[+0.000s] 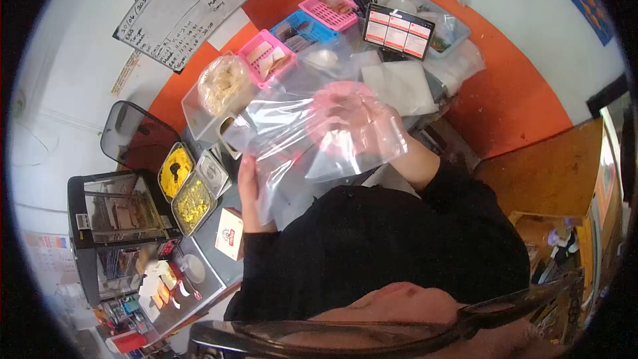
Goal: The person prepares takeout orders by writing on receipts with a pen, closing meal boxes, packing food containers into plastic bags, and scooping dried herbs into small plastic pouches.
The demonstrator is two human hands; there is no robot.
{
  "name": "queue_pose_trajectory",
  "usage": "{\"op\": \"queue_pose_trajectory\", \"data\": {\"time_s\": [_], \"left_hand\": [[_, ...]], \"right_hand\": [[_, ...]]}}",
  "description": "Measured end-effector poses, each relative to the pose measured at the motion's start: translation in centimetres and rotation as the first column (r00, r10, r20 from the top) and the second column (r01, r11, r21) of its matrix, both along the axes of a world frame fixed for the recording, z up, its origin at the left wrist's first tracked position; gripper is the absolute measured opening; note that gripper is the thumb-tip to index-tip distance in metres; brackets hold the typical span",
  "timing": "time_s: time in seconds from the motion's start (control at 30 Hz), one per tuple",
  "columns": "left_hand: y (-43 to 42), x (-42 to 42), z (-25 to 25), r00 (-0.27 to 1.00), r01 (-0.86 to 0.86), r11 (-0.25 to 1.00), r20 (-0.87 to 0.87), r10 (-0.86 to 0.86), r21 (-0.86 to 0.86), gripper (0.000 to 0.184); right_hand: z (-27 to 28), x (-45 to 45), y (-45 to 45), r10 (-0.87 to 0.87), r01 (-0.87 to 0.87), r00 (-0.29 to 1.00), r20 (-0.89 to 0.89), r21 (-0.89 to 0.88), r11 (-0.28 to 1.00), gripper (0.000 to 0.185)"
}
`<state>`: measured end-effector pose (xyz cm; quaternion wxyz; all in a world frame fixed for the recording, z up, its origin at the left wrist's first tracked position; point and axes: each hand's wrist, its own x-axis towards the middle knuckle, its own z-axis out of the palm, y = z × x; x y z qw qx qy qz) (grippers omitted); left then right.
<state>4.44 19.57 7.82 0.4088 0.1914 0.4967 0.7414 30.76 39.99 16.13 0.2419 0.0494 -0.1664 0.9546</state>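
Note:
A large clear plastic bag (286,136) is stretched out in front of my body. My left hand (248,189) grips the bag's left edge, thumb upward. My right hand (362,123) shows through the plastic at the bag's other end, fingers apart. Whether it is inside the bag or behind it I cannot tell for certain. A round pink item (325,103) also shows through the film near my right fingers; its kind is unclear. Below my left hand, a white printed box (230,234) rests on the grey counter.
Trays of yellow food (193,205) and a glass-fronted warmer cabinet (119,209) stand to the left. Behind the bag are pink baskets (266,58), a blue basket (302,30), a tub of wrapped items (222,86) and a tablet (399,31). White sheets (399,86) lie at the right.

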Motion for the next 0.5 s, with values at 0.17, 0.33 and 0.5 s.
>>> {"op": "queue_pose_trajectory", "data": {"time_s": [0.17,0.33,0.5], "left_hand": [[-8.6,-0.6,3.4,0.938,0.294,0.927,0.259,-0.233,-0.231,0.043],[-15.7,-3.8,1.3,0.952,0.305,0.938,0.089,-0.294,-0.167,0.031],[-21.7,-2.3,3.9,0.994,-0.077,0.929,-0.099,0.044,-0.361,0.027]], "right_hand": [[-2.2,-1.7,-5.8,-0.088,0.072,0.989,0.117,0.136,0.988,0.041],[-2.3,-3.5,-12.6,-0.228,0.130,0.939,0.259,0.345,0.929,0.036],[-4.5,-5.4,-20.0,-0.289,0.162,0.898,0.331,0.363,0.918,0.027]]}}
